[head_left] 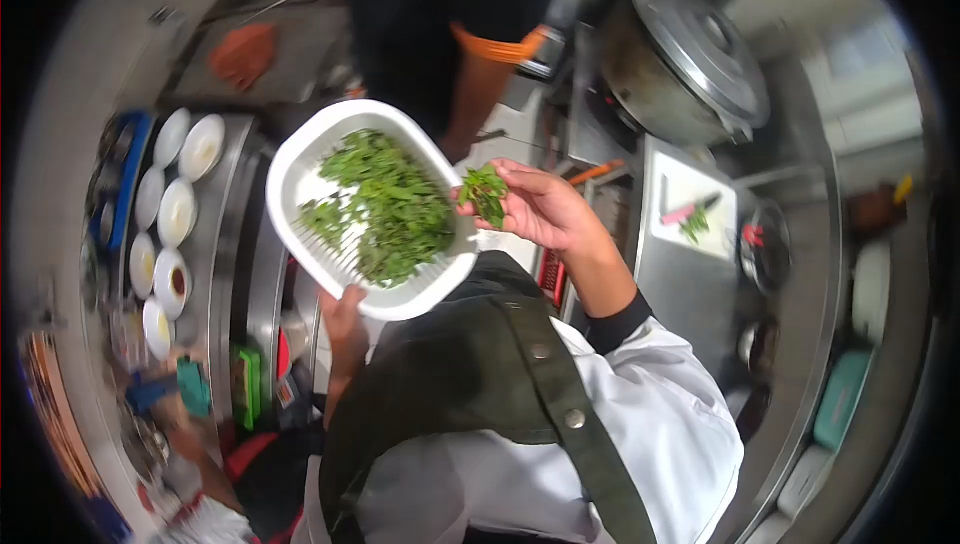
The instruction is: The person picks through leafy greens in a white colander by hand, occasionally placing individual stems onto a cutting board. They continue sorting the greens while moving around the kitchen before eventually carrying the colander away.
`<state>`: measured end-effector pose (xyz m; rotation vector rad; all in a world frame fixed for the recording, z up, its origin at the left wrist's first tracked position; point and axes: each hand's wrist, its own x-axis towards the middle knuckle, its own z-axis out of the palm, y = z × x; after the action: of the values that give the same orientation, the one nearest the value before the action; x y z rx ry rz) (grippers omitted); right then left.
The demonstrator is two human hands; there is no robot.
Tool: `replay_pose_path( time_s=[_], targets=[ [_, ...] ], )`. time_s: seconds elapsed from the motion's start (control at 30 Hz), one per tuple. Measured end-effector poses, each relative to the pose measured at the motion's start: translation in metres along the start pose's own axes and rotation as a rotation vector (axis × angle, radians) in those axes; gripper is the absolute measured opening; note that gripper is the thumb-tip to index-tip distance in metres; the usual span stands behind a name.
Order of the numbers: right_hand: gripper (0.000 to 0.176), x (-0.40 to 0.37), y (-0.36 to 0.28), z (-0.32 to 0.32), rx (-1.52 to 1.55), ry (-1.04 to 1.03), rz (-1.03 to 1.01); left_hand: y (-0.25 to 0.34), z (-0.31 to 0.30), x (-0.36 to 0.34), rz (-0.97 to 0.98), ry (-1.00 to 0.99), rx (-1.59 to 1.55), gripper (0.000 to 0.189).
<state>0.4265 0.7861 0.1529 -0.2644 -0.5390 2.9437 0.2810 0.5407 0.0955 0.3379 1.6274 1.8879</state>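
Note:
My left hand point(345, 329) grips the near rim of a white plastic colander point(285, 199), its fingers partly hidden beneath it. Leafy green herbs point(385, 204) lie heaped inside, mostly toward the right side, with the slotted bottom showing at the left. Just off the colander's right edge, my right hand point(540, 206) pinches a small bunch of herbs point(484, 194) between thumb and fingers. To the right, a white cutting board point(715, 194) lies on a steel counter, bearing a knife with a pink handle point(678, 215) and a few green leaves point(695, 228).
A large lidded pot point(655, 69) stands on the stove at the upper right. Several white plates point(177, 212) with food line the left steel counter. One person in dark clothes point(410, 34) stands directly ahead; another person's arm point(205, 464) shows at lower left.

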Motion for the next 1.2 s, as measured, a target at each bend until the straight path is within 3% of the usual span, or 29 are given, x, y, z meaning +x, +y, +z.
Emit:
replay_pose_path(
  time_s=[0.03,0.17,0.47,0.6,0.83,0.87,0.97,1.0,1.1,1.13,1.2],
  targets=[
    [0.018,-0.011,-0.002,-0.001,-0.039,0.056,-0.073,0.003,0.004,0.001,0.036,-0.046,-0.115,0.057],
    [0.021,-0.041,0.006,0.002,-0.121,0.137,-0.209,-0.003,-0.013,0.007,-0.047,-0.011,0.028,0.055],
    [0.023,-0.038,0.047,0.038,-0.095,0.155,-0.243,0.010,-0.026,0.016,-0.056,-0.135,0.055,0.054],
    [0.041,-0.045,0.053,0.042,-0.176,0.199,-0.310,0.016,-0.020,0.015,-0.070,-0.137,0.047,0.055],
    [0.035,-0.030,0.055,0.045,-0.438,0.278,-0.262,0.012,-0.024,0.019,-0.102,-0.137,0.070,0.053],
    [0.027,-0.022,0.060,0.052,-0.548,0.355,-0.245,0.009,-0.026,0.019,-0.080,-0.165,0.063,0.054],
    [0.025,0.009,0.082,0.043,-0.860,0.261,-0.247,0.021,-0.019,0.015,0.009,-0.249,0.032,0.055],
    [0.018,0.022,0.091,0.041,-0.879,0.227,-0.230,0.015,-0.019,0.017,0.038,-0.243,-0.020,0.055],
    [0.009,0.057,0.108,0.020,-1.321,0.140,-0.145,0.005,-0.018,0.018,0.114,-0.150,-0.046,0.054],
    [0.005,0.061,0.109,0.040,-1.491,0.214,-0.161,0.006,-0.017,0.016,0.106,-0.142,-0.042,0.057],
    [0.011,0.068,0.107,0.034,-1.735,0.038,-0.299,0.012,-0.013,0.012,0.096,-0.150,-0.047,0.063]
  ],
)
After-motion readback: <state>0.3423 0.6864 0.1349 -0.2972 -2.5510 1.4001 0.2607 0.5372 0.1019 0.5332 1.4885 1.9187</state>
